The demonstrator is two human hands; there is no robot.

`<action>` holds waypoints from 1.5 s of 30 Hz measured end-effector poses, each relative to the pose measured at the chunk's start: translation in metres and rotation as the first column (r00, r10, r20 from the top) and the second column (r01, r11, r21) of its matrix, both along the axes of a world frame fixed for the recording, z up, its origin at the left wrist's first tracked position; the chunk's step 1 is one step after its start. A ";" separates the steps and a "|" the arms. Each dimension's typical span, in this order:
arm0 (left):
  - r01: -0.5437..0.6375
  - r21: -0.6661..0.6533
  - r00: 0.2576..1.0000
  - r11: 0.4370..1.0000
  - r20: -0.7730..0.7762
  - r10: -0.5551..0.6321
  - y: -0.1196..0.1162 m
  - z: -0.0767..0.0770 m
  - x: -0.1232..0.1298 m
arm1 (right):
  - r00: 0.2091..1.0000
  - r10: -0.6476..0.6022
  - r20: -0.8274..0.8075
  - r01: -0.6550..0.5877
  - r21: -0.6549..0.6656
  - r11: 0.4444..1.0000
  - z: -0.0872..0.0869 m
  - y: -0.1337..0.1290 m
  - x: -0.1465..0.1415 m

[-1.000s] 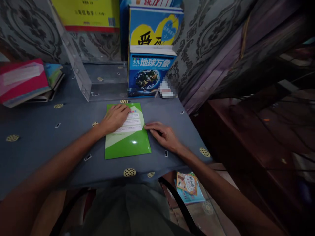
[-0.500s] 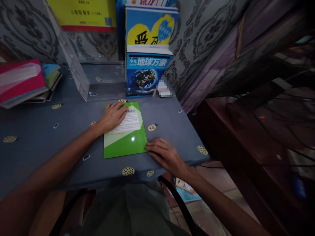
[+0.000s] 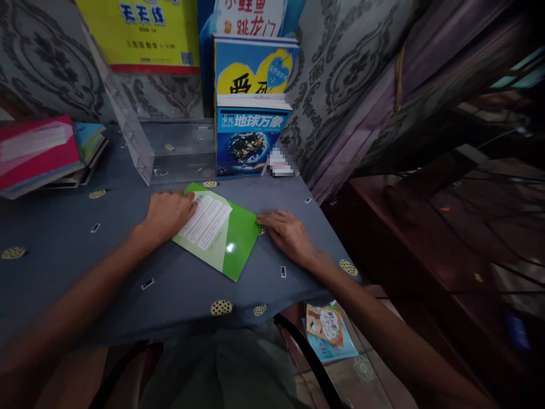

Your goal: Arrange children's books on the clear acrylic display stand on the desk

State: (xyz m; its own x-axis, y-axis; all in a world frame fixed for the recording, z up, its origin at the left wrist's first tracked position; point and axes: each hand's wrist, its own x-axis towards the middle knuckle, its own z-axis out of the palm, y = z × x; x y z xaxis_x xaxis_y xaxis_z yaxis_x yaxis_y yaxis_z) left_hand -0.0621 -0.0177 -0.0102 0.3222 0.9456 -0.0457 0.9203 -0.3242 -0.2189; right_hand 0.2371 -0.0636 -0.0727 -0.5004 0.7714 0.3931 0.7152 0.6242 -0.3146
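A thin green book [image 3: 240,238] lies turned at an angle on the cloth-covered table, its white text panels facing up. At its upper left edge is my left hand [image 3: 168,213], fingers bent and closed over the edge, with the thumb near the text. On the opposite side, my right hand [image 3: 287,233] pinches the right corner of the book between thumb and fingers. Parts of the left fingertips are hidden.
Behind the book stands a clear plastic rack [image 3: 140,153] holding upright books, a blue earth book [image 3: 249,142] in front. A stack of books [image 3: 38,150] lies at the left. Picture books [image 3: 327,335] lie on the floor beyond the table's right front edge.
The green book has turned clockwise from nearly upright to slanted. My left hand has moved left and down; my right hand has moved up with the corner.
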 end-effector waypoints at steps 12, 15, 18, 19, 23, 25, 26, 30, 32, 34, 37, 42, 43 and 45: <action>0.071 0.059 0.997 0.996 0.030 -0.073 0.004 -0.016 -0.005 | 0.999 -0.013 -0.052 0.016 0.058 0.998 -0.005 -0.058 -0.026; 0.069 0.056 0.997 0.996 0.033 -0.071 0.004 -0.017 -0.005 | 0.991 0.096 -0.093 -0.092 0.049 0.995 0.001 -0.077 -0.040; 0.071 0.063 0.996 0.996 0.050 -0.074 0.004 -0.018 -0.005 | 0.967 0.224 -0.121 -0.226 -0.001 0.974 0.008 -0.088 -0.055; 0.071 0.065 0.996 0.995 0.058 -0.075 0.004 -0.018 -0.005 | 0.956 0.262 -0.129 -0.266 -0.017 0.964 0.010 -0.089 -0.060; 0.093 0.059 0.990 0.994 0.101 -0.099 0.004 -0.019 -0.010 | 0.934 0.316 -0.168 -0.333 -0.084 0.939 0.017 -0.076 -0.075; 0.118 0.057 0.983 0.991 0.137 -0.125 0.005 -0.022 -0.016 | 0.944 0.288 -0.159 -0.308 -0.116 0.944 0.019 -0.061 -0.081; 0.130 0.061 0.977 0.990 0.163 -0.138 0.005 -0.024 -0.020 | 0.952 0.270 -0.142 -0.288 -0.126 0.949 0.019 -0.051 -0.085; 0.146 0.091 0.931 0.985 0.323 -0.168 0.007 -0.037 -0.036 | 0.969 0.238 -0.071 -0.246 -0.150 0.958 0.013 -0.005 -0.104; 0.143 0.097 0.903 0.985 0.394 -0.169 0.007 -0.042 -0.040 | 0.969 0.240 -0.064 -0.248 -0.156 0.956 0.008 0.021 -0.116; 0.144 0.106 0.878 0.984 0.445 -0.176 0.008 -0.046 -0.042 | 0.968 0.245 -0.062 -0.252 -0.159 0.955 0.005 0.047 -0.128; 0.142 0.134 0.844 0.981 0.501 -0.190 0.008 -0.050 -0.043 | 0.970 0.232 -0.076 -0.242 -0.159 0.957 0.000 0.079 -0.144; 0.121 0.158 0.834 0.980 0.520 -0.187 0.008 -0.052 -0.043 | 0.974 0.211 -0.086 -0.223 -0.155 0.963 -0.010 0.108 -0.154; 0.118 0.157 0.840 0.981 0.511 -0.183 0.008 -0.052 -0.043 | 0.972 0.217 -0.092 -0.229 -0.152 0.962 -0.012 0.109 -0.152; 0.113 0.144 0.857 0.983 0.487 -0.170 0.007 -0.051 -0.043 | 0.967 0.230 -0.112 -0.245 -0.144 0.959 -0.015 0.107 -0.144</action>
